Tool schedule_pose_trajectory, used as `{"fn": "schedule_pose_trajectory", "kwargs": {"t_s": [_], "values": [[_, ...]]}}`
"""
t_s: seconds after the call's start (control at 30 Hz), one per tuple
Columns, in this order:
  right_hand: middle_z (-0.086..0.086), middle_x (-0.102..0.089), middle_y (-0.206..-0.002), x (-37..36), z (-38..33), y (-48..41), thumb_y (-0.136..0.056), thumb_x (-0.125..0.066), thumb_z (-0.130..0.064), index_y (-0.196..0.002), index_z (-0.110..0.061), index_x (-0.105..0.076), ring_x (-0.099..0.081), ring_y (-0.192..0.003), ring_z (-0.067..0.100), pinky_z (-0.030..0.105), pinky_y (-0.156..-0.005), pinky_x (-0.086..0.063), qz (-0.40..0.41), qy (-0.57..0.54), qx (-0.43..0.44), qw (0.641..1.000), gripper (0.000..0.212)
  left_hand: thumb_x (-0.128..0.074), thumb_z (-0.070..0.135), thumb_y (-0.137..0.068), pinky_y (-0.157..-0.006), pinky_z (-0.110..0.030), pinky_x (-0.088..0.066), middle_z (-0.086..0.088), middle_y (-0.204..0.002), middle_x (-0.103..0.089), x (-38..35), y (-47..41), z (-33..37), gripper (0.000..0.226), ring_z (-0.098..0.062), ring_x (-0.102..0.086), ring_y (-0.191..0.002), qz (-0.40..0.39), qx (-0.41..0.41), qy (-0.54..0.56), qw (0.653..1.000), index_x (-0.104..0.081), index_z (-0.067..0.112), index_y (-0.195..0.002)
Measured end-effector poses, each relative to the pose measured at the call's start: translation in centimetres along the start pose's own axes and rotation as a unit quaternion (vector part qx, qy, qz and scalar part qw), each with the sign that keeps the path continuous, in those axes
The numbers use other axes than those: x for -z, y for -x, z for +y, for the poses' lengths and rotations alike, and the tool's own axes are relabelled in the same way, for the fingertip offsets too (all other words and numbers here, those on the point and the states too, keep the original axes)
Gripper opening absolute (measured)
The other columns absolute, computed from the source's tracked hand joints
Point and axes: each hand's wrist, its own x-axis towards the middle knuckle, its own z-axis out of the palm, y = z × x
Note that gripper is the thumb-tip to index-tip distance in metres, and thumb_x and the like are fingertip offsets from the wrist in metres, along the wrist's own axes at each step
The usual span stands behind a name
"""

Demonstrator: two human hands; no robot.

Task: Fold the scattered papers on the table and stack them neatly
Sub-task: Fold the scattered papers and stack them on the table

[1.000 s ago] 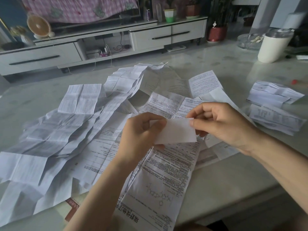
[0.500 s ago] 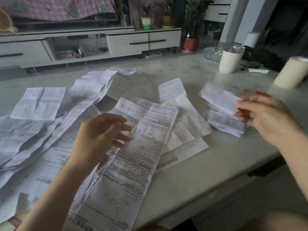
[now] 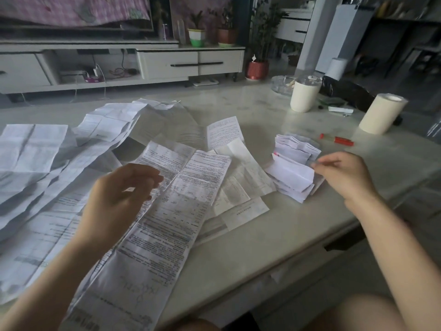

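As creased sheets [image 3: 171, 206] sprawl, left hand [image 3: 119, 194] slack, empty, right hand [image 3: 343, 175] pinching top folded paper [image 3: 290, 173]

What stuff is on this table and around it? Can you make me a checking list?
Surface: pale, marble-look table.
Job's things: many unfolded papers spread over the left and middle; a folded stack on the right.
Clutter: red pen, lidded cream cup, paper roll.
Hands: left hand hovers over the papers, holding nothing; right hand is at the edge of the stack's top paper, grip unclear.
Cables: nothing seen on the table; a white charger cable sits in the TV cabinet's open shelf.
Surroundings: TV cabinet and potted plants behind.
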Motion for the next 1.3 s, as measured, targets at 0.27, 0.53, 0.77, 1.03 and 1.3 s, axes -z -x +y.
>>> {"fn": "schedule_pose_trajectory", "kwargs": {"t_s": [0.27, 0.53, 0.77, 1.03, 1.3], "values": [[-0.002, -0.064, -0.081, -2.0, -5.7, 4.3, -0.083, -0.056, -0.004, -0.078, -0.01, -0.065, -0.055, -0.067, -0.005, 0.011, -0.065, -0.04, 0.012, -0.009, 0.134, 0.991, 0.013, -0.063, 0.011, -0.084, -0.075, -0.019, -0.052, 0.013, -0.089, -0.071, 0.2, -0.2, -0.2, 0.025, -0.011, -0.067, -0.083, 0.033, -0.022, -0.106, 0.994, -0.068, 0.035, -0.078], [0.006, -0.056, -0.074, -7.2, -10.3, 10.5, -0.086, -0.063, -0.013, -0.076, -0.015, -0.049, -0.058, -0.07, 0.02, 0.043, -0.08, -0.054, -0.391, 0.009, -0.011, 0.92, 0.017, -0.058, 0.009, -0.088, -0.071, -0.016, -0.035, 0.0, -0.113, -0.065, 0.7, -0.6, -1.2, 0.025, -0.014, -0.06, -0.085, 0.019, -0.002, -0.29, 0.957, -0.066, 0.018, -0.11], [0.009, -0.054, -0.079, -8.8, -11.4, 11.7, -0.086, -0.058, 0.004, -0.082, -0.011, -0.051, -0.051, -0.063, 0.016, 0.027, -0.059, -0.052, -0.388, -0.195, -0.137, 0.89, 0.017, -0.058, 0.007, -0.085, -0.093, -0.02, -0.034, -0.002, -0.123, -0.062, 0.3, -0.4, -2.2, 0.033, -0.021, -0.052, -0.116, -0.038, -0.022, -0.332, 0.942, -0.063, 0.013, -0.118], [-0.01, -0.065, -0.087, -9.9, -10.3, 12.2, -0.084, -0.063, -0.008, -0.101, -0.014, -0.071, -0.046, -0.059, -0.011, 0.001, -0.059, -0.036, -0.326, -0.013, 0.168, 0.93, 0.02, -0.048, 0.021, -0.073, -0.087, -0.015, -0.03, -0.002, -0.113, -0.066, 0.4, -0.5, -2.1, 0.039, -0.025, -0.055, -0.109, -0.045, -0.027, -0.301, 0.952, -0.069, 0.016, -0.105], [-0.002, -0.068, -0.099, -6.1, -9.6, 6.4, -0.08, -0.057, 0.009, -0.081, -0.029, -0.068, -0.062, -0.091, 0.004, 0.025, -0.078, -0.05, -0.153, -0.174, 0.115, 0.966, 0.039, -0.06, 0.014, -0.087, -0.094, -0.025, -0.033, -0.002, -0.123, -0.06, 1.0, -1.0, -2.4, 0.03, -0.022, -0.05, -0.118, 0.063, -0.007, -0.254, 0.965, -0.062, 0.015, -0.117]]}}
